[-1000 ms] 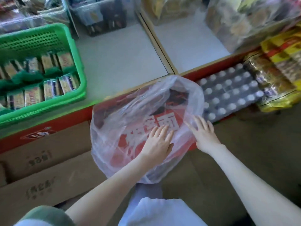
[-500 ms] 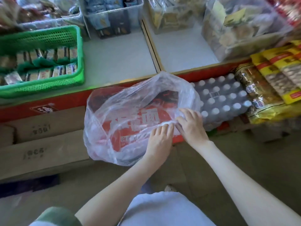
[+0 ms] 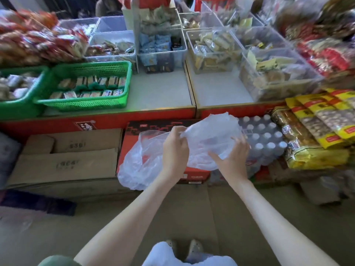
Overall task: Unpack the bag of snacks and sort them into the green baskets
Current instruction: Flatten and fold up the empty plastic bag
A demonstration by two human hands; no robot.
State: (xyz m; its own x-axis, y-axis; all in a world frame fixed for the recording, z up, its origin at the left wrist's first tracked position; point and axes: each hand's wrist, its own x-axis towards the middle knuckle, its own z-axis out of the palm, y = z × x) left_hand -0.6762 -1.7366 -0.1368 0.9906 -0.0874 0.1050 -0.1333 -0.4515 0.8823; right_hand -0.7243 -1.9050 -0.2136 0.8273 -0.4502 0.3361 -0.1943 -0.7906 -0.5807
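Left hand: (image 3: 175, 148) fingers curled, gripping the bunched top of the bag (image 3: 211, 131).
Right hand: (image 3: 233, 156) fingers spread, palm against the bag's right side.
Bag: one, clear plastic, held over a red box (image 3: 125, 143) below the front edge of the shelf (image 3: 163, 93); contents hard to make out.
Baskets: two, green, at the shelf's front left. The right basket (image 3: 86, 104) holds two rows of packets (image 3: 92, 82) (too blurred to count). The left basket (image 3: 19, 112) is cut off by the frame.
Bottles: one pack (image 3: 267, 135), partly hidden behind the bag.
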